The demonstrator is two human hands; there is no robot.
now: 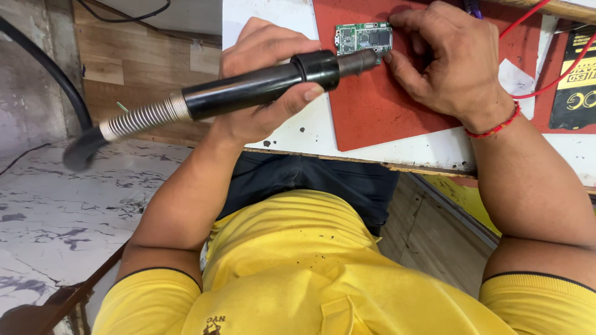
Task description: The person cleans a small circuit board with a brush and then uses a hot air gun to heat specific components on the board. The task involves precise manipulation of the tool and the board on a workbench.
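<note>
My left hand [257,59] is wrapped around a black hot-air wand [248,90]. Its metal nozzle [366,59] points right and ends at the lower right corner of a small green circuit board [363,36]. The board lies flat on a red mat [385,111]. My right hand [447,62], with a red thread bracelet [496,127] at the wrist, rests on the mat, its fingertips touching the board's right edge. I cannot tell whether those fingers pinch a small tool. A coiled metal spring sleeve [139,118] leads from the wand's rear to a black hose [43,68].
The mat sits on a white, speckled worktop [310,130] with a worn front edge. Red wires [528,22] cross the top right, above a black and yellow package [574,80]. A marbled floor [56,217] lies on the left, with wooden panelling [136,56] behind it.
</note>
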